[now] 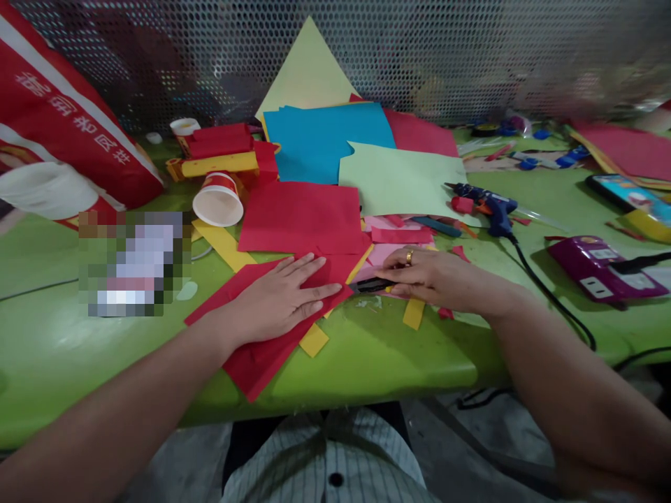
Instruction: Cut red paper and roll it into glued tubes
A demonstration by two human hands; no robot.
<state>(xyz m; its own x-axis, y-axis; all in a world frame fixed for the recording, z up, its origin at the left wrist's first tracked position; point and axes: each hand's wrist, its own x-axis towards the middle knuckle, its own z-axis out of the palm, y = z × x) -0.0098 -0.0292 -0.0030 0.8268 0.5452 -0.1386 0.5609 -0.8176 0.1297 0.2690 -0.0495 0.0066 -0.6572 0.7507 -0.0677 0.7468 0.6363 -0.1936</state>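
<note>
My left hand [286, 297] lies flat with its fingers spread on a red paper sheet [256, 370], which sits at an angle near the table's front edge. In my right hand [424, 276] is a black utility knife [373, 285]. Its tip points left and reaches the right corner of the red sheet. Another red sheet [301, 216] lies just behind my left hand. Pink paper pieces [380, 255] and yellow strips [414, 314] are scattered under and around the knife.
Behind lie blue paper [325, 136] and pale green paper [409, 178]. A glue gun [495, 209] with a black cord and a purple power socket [602, 269] stand to the right. On the left are a paper cup [217, 199], yellow and red paper rolls and a red bag [73, 105].
</note>
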